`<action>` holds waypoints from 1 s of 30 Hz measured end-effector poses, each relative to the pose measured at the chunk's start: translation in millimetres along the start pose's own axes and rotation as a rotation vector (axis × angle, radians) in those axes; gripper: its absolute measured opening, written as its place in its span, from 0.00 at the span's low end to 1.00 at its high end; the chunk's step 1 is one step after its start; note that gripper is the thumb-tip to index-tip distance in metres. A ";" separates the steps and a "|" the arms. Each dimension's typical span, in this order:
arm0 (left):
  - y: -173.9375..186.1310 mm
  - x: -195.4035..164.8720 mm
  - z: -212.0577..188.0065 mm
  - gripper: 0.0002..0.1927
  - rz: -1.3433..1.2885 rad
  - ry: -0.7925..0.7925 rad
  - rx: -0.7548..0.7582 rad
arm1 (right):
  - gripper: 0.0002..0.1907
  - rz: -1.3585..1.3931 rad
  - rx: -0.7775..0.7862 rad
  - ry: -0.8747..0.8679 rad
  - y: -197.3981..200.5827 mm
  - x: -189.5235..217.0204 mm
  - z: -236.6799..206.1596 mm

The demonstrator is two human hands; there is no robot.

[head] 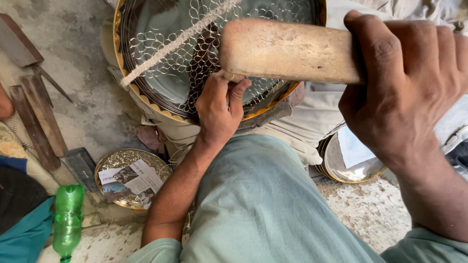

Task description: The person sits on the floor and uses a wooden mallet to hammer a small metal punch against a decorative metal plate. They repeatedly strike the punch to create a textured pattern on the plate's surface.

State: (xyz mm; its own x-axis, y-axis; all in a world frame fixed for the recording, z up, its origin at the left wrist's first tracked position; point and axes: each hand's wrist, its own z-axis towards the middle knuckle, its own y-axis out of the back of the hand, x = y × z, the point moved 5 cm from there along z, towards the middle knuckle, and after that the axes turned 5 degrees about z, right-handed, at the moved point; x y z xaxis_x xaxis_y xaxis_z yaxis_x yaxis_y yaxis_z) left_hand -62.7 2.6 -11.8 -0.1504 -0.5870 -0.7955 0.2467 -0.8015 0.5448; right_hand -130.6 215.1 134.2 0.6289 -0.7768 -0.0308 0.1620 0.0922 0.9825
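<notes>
Left of the round engraved metal tray (161, 63), bare concrete floor (83, 58) lies open; beyond it, rusty flat iron bars (36, 122) and a green plastic bottle (68, 219) block passage.

**Mallet Raised Over Patterned Metal Tray**

The right hand (409, 92) grips a wooden mallet (287, 51) above a round engraved tray (161, 73) with a gold rim. The left hand (219, 107) presses fingertips onto the tray's looped pattern. A green plastic bottle (68, 219), a smaller brass plate (114, 158) and metal tools (36, 117) lie on the concrete floor (83, 58).
</notes>
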 end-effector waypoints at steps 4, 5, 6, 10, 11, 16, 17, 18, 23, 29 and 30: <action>0.1 -1.7 -4.6 0.10 -0.008 0.042 -0.004 | 0.25 -0.014 0.009 0.048 7.7 6.7 12.9; -1.1 -1.7 -5.1 0.09 -0.024 0.044 -0.002 | 0.25 -0.018 0.019 0.055 8.7 8.1 16.0; -1.8 -1.5 -6.4 0.08 -0.038 0.047 0.000 | 0.25 -0.016 0.024 0.063 9.5 9.9 18.8; -4.0 -0.4 -8.5 0.10 0.074 -0.031 -0.004 | 0.25 -0.026 0.058 0.080 11.4 11.2 26.0; -4.7 0.7 -7.8 0.10 0.095 -0.057 0.005 | 0.25 -0.029 0.069 0.082 11.5 10.7 26.4; -10.4 8.0 -0.9 0.11 0.026 0.028 0.136 | 0.25 -0.029 0.107 0.041 14.0 2.5 18.4; -10.2 5.4 1.3 0.11 0.018 -0.008 0.140 | 0.25 -0.025 0.116 0.034 14.4 0.7 14.7; -9.8 2.4 3.6 0.12 0.010 -0.044 0.143 | 0.25 -0.014 0.119 0.012 13.8 -2.4 10.9; -26.5 -2.7 23.8 0.14 -0.029 -0.154 0.338 | 0.25 0.173 0.088 -0.141 4.6 -16.6 -20.3; -32.3 -10.0 39.1 0.13 0.042 -0.315 0.622 | 0.26 0.170 0.135 -0.431 -46.6 -17.0 -77.2; -32.4 -13.8 40.0 0.14 0.032 -0.334 0.648 | 0.26 0.328 0.049 -0.543 -51.8 -14.8 -90.2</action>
State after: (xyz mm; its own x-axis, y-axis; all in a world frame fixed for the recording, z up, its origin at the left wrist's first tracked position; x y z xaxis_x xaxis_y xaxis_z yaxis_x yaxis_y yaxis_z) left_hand -106.9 32.1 -7.9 -0.4619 -0.5324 -0.7094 -0.3447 -0.6292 0.6967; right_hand -79.7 278.0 67.1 0.1623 -0.9194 0.3583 -0.0164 0.3605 0.9326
